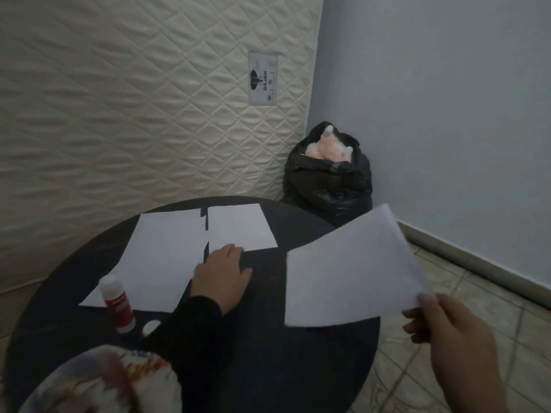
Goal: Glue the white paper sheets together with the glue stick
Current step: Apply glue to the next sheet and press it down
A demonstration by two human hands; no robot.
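On the round black table (pixel 268 368) lie white paper sheets: a large one (pixel 158 257) at the left and a smaller one (pixel 238 228) behind it. My left hand (pixel 220 275) rests flat on the table, fingers spread, touching the edges of both sheets. My right hand (pixel 450 338) pinches the corner of a third white sheet (pixel 351 272) and holds it tilted in the air over the table's right side. A glue stick (pixel 117 305) with a red label and white ends lies on the table at the left, partly on the large sheet. Its white cap (pixel 151 327) lies beside it.
A quilted cream mattress (pixel 134 99) leans against the wall behind the table. A full black rubbish bag (pixel 328 180) stands in the corner by the pale blue wall (pixel 447 99). Tiled floor (pixel 462 293) shows at the right. Patterned cloth (pixel 98 383) covers the near left.
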